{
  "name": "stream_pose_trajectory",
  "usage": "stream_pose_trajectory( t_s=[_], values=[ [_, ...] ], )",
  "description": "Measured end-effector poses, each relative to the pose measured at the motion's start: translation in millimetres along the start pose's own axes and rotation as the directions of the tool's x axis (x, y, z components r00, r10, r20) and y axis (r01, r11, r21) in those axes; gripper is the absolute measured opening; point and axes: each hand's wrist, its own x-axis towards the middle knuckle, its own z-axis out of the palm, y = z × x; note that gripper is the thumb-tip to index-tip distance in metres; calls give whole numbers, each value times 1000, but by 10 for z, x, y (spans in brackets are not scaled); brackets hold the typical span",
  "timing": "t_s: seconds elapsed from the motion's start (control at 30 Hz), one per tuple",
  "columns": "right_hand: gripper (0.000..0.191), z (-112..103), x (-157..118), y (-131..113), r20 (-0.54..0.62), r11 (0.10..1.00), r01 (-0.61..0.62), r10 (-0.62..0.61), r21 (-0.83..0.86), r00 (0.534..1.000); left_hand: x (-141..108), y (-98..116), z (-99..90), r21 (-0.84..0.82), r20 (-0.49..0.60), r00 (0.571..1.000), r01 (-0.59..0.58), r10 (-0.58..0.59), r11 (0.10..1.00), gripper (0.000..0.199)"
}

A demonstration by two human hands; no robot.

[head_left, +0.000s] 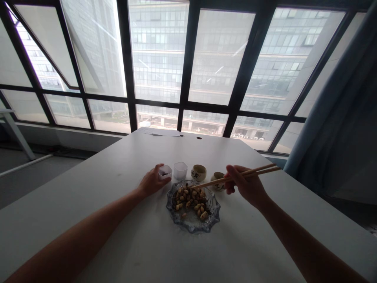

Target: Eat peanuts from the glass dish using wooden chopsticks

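My left hand [153, 181] is closed around a small white plastic cup [168, 176] with a few dark bits inside. A pair of wooden chopsticks [249, 173] is gripped in my right hand [243, 183]. Their tips reach the nuts [185, 194], which look like pistachios, heaped in a scalloped clear glass bowl [193, 228]. Whether the tips pinch a nut cannot be made out. Just behind the bowl stand a second white plastic cup [180, 171] and a beige cup with dark writing [198, 173]. Another beige cup [217, 184] is partly hidden behind the chopsticks and my right hand.
Everything stands on a large white table [118, 232]. Sheets of paper [161, 133] lie at its far end, near two dark round spots. Large windows rise behind the table. A blue-grey curtain [326, 102] hangs on the right, and part of another table [19, 133] shows on the left.
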Motion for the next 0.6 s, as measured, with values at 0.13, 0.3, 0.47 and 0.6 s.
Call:
stream_pose_trajectory(
  t_s=[0.13,0.3,0.47,0.6],
  values=[
    [50,-110,134,102,-191,965,-106,154,240,969,-2,14,-7,-10,6,1000,-1,1,1000,67],
    [47,-171,191,169,-239,932,-144,231,334,943,3,9,1,-1,-7,1000,-10,10,1000,67],
    [43,-186,179,177,-244,930,-157,245,332,938,5,-7,13,10,-24,1000,-20,20,1000,66],
    [45,-187,175,170,-228,926,-162,249,341,941,1,-3,7,13,-29,999,-31,32,999,65]
  ],
)
